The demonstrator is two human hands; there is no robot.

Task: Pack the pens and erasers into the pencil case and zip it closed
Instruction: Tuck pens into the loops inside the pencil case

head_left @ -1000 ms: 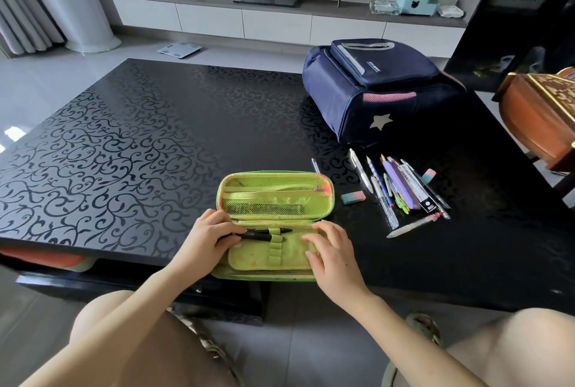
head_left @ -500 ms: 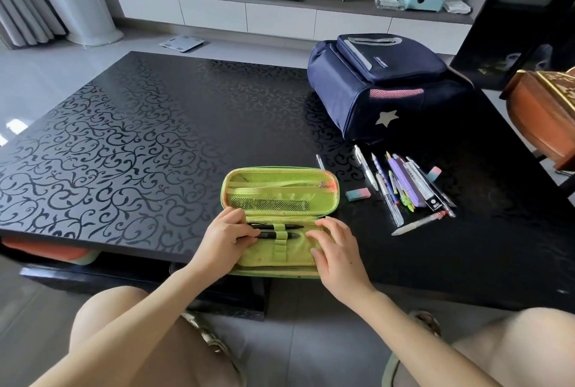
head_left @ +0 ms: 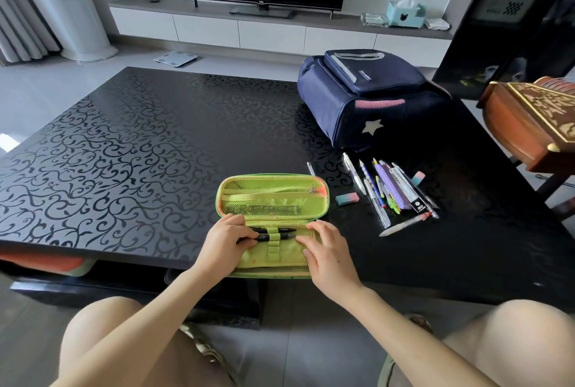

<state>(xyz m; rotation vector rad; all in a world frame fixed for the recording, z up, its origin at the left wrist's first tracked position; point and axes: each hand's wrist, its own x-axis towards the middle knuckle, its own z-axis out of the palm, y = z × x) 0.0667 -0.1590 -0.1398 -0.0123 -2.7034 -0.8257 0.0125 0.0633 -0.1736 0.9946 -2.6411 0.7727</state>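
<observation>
The green pencil case (head_left: 273,200) lies open at the near edge of the black patterned tabletop (head_left: 124,153), its lid half with the mesh pocket on the far side and the elastic-loop panel on the near side. Two black pens (head_left: 275,233) sit side by side through the loops, running left to right. The left hand (head_left: 225,238) rests on the left end of the loop panel with its fingers curled onto the ends of the black pens, pinching them. The right hand (head_left: 326,251) lies on the right part of the panel, fingers spread and flat on the fabric, holding nothing.

Just right of the case, on the tabletop, lies a small pink-and-teal eraser (head_left: 347,198). Farther right is a loose bunch of pens (head_left: 389,190), mostly pointing near to far, with one white pen with a red end (head_left: 406,224) lying across the near side of the bunch. A second pink-and-teal eraser (head_left: 418,177) sits at the far right of the bunch. One thin clear pen (head_left: 311,168) lies alone just beyond the case's far right corner.

A navy backpack (head_left: 370,100) with a white star stands on the far right of the tabletop, beyond the pens.
</observation>
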